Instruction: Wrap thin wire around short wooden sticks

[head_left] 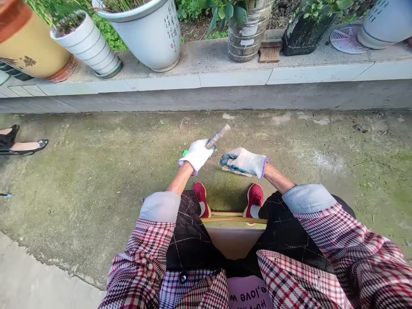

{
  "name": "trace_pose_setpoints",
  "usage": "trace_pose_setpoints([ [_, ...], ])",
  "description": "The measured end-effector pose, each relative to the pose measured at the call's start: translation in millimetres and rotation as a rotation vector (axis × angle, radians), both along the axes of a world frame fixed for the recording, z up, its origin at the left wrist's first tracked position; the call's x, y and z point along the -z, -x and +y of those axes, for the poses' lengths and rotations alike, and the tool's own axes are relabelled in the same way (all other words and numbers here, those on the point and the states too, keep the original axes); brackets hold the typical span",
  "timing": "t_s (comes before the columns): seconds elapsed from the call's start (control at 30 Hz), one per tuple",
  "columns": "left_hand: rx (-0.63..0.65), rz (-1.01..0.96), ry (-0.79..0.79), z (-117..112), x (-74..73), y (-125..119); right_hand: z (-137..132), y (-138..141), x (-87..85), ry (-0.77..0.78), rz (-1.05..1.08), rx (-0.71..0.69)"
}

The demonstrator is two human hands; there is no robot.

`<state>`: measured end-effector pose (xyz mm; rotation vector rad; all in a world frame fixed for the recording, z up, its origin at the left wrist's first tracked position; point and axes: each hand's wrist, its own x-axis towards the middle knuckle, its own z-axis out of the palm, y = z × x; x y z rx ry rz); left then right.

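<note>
My left hand (pixel 197 155), in a white work glove with a purple cuff, is closed round a slim, clear tube-like object (pixel 219 135). One end of the tube points up and to the right. A bit of bright green (pixel 185 152) shows on the other side of this hand; I cannot tell whether it belongs to the tube. My right hand (pixel 245 162), gloved the same way with a dark blue-green palm side, is curled over a second slender, clear, shiny piece (pixel 236 172). That piece sticks out below the fingers, and its kind is unclear. Both hands hover in front of my knees, slightly apart.
My red shoes (pixel 255 195) stand on the mossy concrete ground (pixel 96 180). Ahead runs a low tiled ledge (pixel 231 78) with potted plants, including a large white pot (pixel 144 36) and a small brush (pixel 269 52). Another person's foot (pixel 28 146) is at the left.
</note>
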<state>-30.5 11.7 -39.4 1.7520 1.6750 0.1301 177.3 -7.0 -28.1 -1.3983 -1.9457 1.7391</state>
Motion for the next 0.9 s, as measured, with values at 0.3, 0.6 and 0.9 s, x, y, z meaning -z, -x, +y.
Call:
trace_pose_setpoints([
  [0.3,0.511,0.280,0.028,-14.5,-2.4,-27.0,28.2,-36.5,-13.1,-0.119,-0.102,0.228],
  [0.6,-0.019,-0.133,0.022,-2.4,-4.5,-4.9,5.4,2.2,11.9,-0.040,-0.029,0.076],
  [0.9,0.455,0.404,0.052,-11.4,3.2,-21.3,25.7,-26.7,-4.5,-0.292,-0.248,0.023],
])
